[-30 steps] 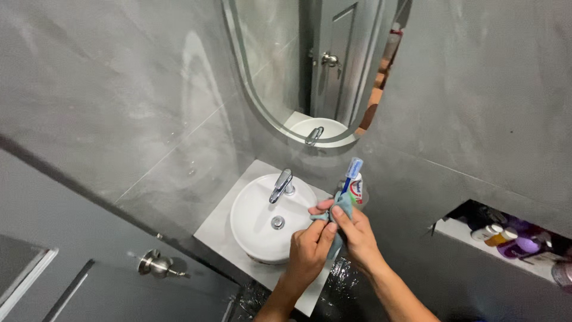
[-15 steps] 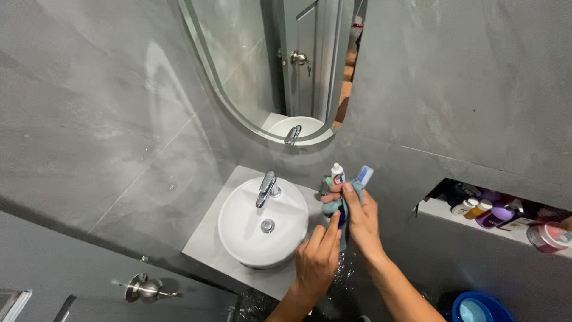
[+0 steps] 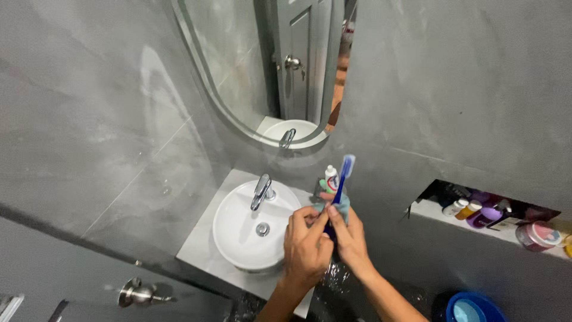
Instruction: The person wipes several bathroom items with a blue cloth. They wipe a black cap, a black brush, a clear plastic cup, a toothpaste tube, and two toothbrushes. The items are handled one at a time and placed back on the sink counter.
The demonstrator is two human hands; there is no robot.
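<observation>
Two hands meet in my head view just right of the white basin (image 3: 247, 229): my right hand (image 3: 351, 238) is clamped round a pale blue cup (image 3: 341, 209) from which a blue toothbrush (image 3: 344, 173) sticks up toward 12 o'clock. My left hand (image 3: 305, 244) has its fingers closed against the cup's near side. A toothpaste tube (image 3: 331, 177) stands at 11 o'clock from the cup, a chrome tap (image 3: 261, 191) at 9 o'clock, and a wall shelf (image 3: 435, 210) of bottles at 3 o'clock.
</observation>
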